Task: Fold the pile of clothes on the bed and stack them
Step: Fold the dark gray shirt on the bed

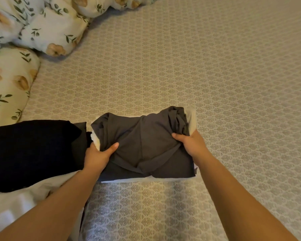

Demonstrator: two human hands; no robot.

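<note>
grey garment (pixel 142 145), black clothes (pixel 30 150), floral pillows (pixel 47 32)

Matt grey cloth garment (pixel 144 145), fluffy white towel (pixel 191 117), woven patterned bedspread (pixel 215 75)

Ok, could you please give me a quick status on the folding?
Both hands, left and right, gripping the grey garment at its sides. It sits folded on a white item. Black clothes lie close to its left.

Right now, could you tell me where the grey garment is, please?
In the head view it lies low at centre on the bed, atop white cloth, gripped by both hands, right of the black garment.
</note>
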